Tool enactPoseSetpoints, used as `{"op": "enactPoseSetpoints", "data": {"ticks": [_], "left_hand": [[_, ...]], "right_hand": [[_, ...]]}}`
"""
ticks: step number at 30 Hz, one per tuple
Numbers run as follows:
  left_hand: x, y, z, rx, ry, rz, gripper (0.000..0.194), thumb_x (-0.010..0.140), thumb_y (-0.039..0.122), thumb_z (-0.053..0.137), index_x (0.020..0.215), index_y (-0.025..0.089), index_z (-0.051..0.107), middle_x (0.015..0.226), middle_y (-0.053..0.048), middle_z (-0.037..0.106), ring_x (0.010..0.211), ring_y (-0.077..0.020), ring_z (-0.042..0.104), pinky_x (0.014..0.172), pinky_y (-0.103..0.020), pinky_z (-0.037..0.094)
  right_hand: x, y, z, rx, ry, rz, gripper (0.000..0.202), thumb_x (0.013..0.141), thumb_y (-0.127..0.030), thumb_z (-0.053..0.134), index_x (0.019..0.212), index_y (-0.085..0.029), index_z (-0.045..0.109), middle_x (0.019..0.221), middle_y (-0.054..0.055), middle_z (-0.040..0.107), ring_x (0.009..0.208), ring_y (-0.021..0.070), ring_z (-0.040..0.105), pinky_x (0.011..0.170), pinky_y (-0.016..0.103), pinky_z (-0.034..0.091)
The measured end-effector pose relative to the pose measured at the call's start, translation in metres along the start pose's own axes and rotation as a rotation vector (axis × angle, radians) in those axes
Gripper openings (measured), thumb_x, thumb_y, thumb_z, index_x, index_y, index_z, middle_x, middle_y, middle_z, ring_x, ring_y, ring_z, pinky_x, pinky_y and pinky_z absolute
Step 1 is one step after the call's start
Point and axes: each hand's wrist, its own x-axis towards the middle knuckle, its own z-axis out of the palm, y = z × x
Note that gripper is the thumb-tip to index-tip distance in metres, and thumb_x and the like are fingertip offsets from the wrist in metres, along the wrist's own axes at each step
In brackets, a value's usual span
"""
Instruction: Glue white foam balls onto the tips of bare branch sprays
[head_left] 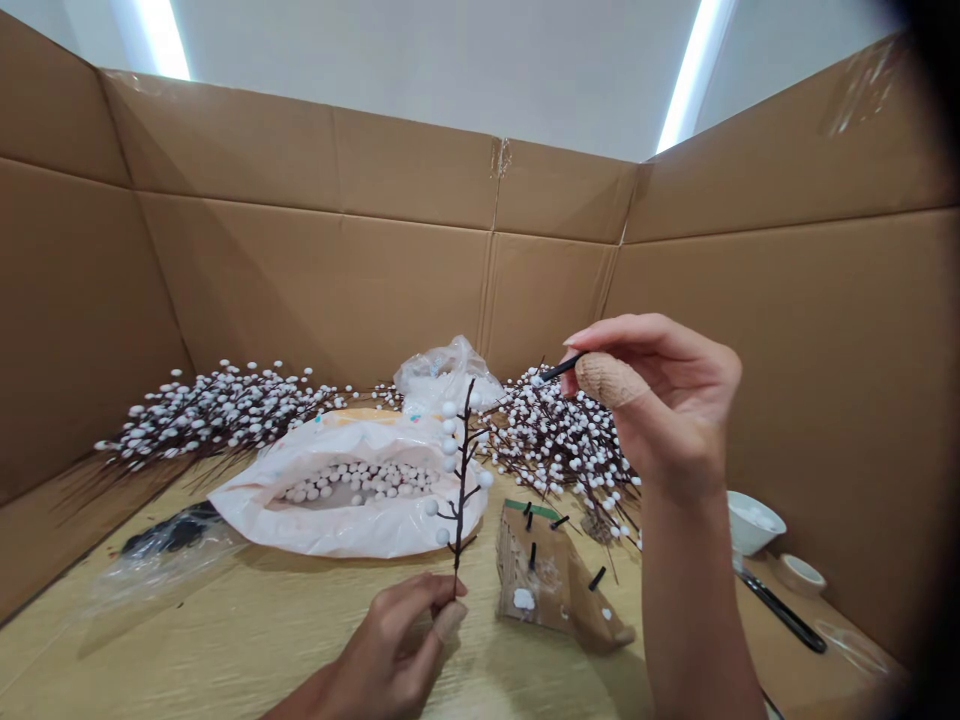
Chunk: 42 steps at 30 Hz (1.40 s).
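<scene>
My left hand (409, 640) pinches the lower end of a dark twig (462, 480) and keeps it upright. White balls sit on several of its side branches; other branch tips are bare. Raised to the right, my right hand (652, 390) grips a short black stick (559, 369) between thumb and fingers, with a bit of white at its tip. That tip is apart from the twig. Tape wraps the right thumb. Below it stands a cardboard block (544, 580) with several black pegs stuck in and white smears on it.
An open white bag (330, 535) holds many white balls. Bundles of finished-looking berry twigs (217, 410) lie at the back left and another bundle (562, 430) at the back right. A white bowl (756, 525), tape roll (801, 575) and black-handled knife (784, 610) are at right. Cardboard walls (322, 270) surround the table.
</scene>
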Motion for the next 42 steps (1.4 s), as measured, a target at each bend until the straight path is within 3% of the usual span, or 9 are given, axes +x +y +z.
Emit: {"op": "enactPoseSetpoints", "data": {"ticks": [10,14,32,42], "left_hand": [[0.000,0.003,0.000,-0.001,0.012,-0.003,0.014,0.086,0.010,0.052,0.096,0.017,0.059,0.081,-0.005,0.069,0.072,-0.0147,0.066,0.068,-0.022,0.053],[-0.001,0.001,0.000,-0.015,-0.032,-0.001,0.013,0.086,0.010,0.051,0.094,0.017,0.058,0.079,-0.005,0.067,0.070,-0.0145,0.064,0.065,-0.022,0.052],[-0.002,-0.001,0.000,-0.005,-0.106,-0.017,0.011,0.089,0.013,0.046,0.094,0.017,0.055,0.078,-0.005,0.064,0.069,-0.0144,0.061,0.064,-0.023,0.049],[0.003,0.001,0.000,-0.045,-0.097,-0.100,0.012,0.090,0.017,0.046,0.091,0.016,0.058,0.076,-0.003,0.064,0.069,-0.0135,0.061,0.065,-0.022,0.048]], "right_hand": [[-0.003,-0.008,0.008,-0.043,-0.057,0.024,0.014,0.078,-0.014,0.067,0.085,-0.024,0.073,0.078,0.001,0.073,0.065,0.0132,0.068,0.060,0.026,0.059],[-0.003,-0.008,0.009,-0.033,-0.069,0.024,0.015,0.077,-0.011,0.067,0.084,-0.024,0.073,0.079,0.001,0.073,0.067,0.0128,0.069,0.062,0.025,0.060],[-0.001,0.002,0.006,0.065,-0.012,0.034,0.010,0.078,-0.017,0.068,0.086,-0.022,0.070,0.078,0.001,0.071,0.062,0.0126,0.067,0.058,0.028,0.059],[0.002,-0.005,-0.005,0.038,0.171,0.068,0.013,0.079,-0.019,0.067,0.086,-0.029,0.071,0.073,-0.001,0.070,0.061,0.0142,0.067,0.056,0.029,0.058]]}}
